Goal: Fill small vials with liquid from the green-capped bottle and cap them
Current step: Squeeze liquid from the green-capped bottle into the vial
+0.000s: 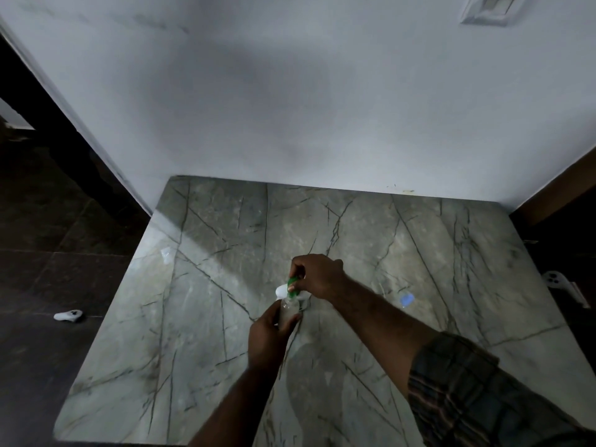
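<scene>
Head view, frame centre: our left hand (269,333) wraps the clear bottle (289,312) on the marble table (419,253), right hand (317,275) fingers pinch its green cap (293,282); we judge a loose grip would tip it, spilling liquid.

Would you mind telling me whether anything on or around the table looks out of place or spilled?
No spill shows on the table. The left hand holds the bottle upright; the right hand grips its green cap. One oddity: a white controller lies on the dark floor, left.
</scene>
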`<state>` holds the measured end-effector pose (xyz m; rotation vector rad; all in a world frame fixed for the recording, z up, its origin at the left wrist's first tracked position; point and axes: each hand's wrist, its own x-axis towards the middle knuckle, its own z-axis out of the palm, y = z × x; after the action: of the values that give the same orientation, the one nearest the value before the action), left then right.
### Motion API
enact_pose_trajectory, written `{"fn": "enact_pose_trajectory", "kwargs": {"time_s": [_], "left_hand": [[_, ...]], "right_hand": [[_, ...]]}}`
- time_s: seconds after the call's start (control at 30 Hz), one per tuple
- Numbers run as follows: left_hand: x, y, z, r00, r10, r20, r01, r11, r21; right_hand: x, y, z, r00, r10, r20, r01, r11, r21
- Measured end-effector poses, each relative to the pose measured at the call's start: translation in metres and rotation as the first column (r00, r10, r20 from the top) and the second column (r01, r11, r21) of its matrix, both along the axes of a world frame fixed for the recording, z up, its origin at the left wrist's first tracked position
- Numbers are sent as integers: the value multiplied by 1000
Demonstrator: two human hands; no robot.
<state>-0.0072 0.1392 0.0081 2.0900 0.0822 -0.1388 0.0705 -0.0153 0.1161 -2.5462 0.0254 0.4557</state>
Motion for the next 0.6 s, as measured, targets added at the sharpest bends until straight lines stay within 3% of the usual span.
{"fn": "enact_pose_trajectory", "kwargs": {"time_s": [0.6], "left_hand": [[-1,-2,-2,999,-32,7,32,999,19]], "right_hand": [[4,-2,-10,999,41,-5,-41,999,3]]}}
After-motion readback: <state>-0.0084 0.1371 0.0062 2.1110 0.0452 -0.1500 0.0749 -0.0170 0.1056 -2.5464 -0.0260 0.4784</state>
